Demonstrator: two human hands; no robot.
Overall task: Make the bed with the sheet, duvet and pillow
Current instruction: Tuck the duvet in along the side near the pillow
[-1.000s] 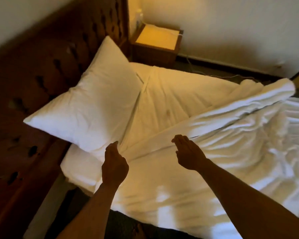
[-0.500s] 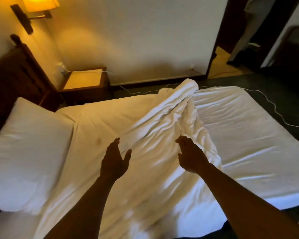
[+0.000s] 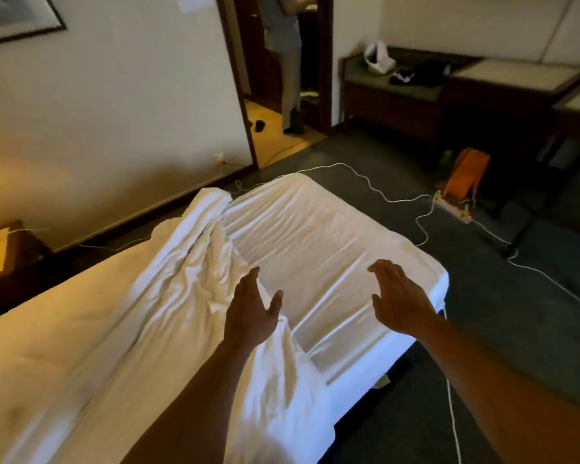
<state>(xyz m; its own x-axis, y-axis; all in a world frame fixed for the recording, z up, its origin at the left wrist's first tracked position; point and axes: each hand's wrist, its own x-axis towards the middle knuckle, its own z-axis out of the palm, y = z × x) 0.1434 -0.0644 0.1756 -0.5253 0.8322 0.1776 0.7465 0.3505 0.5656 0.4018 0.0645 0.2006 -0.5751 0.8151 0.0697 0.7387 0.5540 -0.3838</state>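
Duvet [image 3: 195,272] lies bunched in a long ridge running away across the bed [image 3: 332,236], just left of and beneath the left hand [image 3: 252,316], whose fingers are spread, gripping nothing. Right hand [image 3: 399,306], likewise spread and empty, hovers over smooth sheet [image 3: 315,236]. No writing is legible.

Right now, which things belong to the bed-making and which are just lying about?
Job: duvet, sheet, left hand, right hand.
Lying about: cable, power strip, orange bag, white bag, dark clothes.
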